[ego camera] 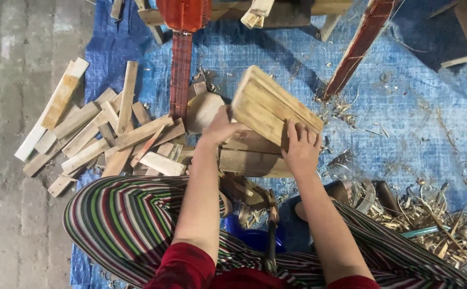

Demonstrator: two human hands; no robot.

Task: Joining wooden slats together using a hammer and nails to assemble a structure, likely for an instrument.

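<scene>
Both hands hold a bundle of several pale wooden slats (272, 103), tilted with its end face toward me. My left hand (220, 127) grips the bundle's left lower edge. My right hand (301, 150) presses on its right lower corner, fingers spread over the wood. The bundle rests over a wooden block (252, 160) lying flat on the blue tarp (415, 118). I sit with striped trousers and red sleeves at the bottom of the view.
A heap of wood offcuts (100, 131) lies to the left, partly on the concrete floor (9, 214). A red stringed-instrument neck (180, 69) lies at top centre, another red piece (357, 48) to its right. Wood shavings (437, 219) pile at lower right. A blue bowl (252, 235) sits between my knees.
</scene>
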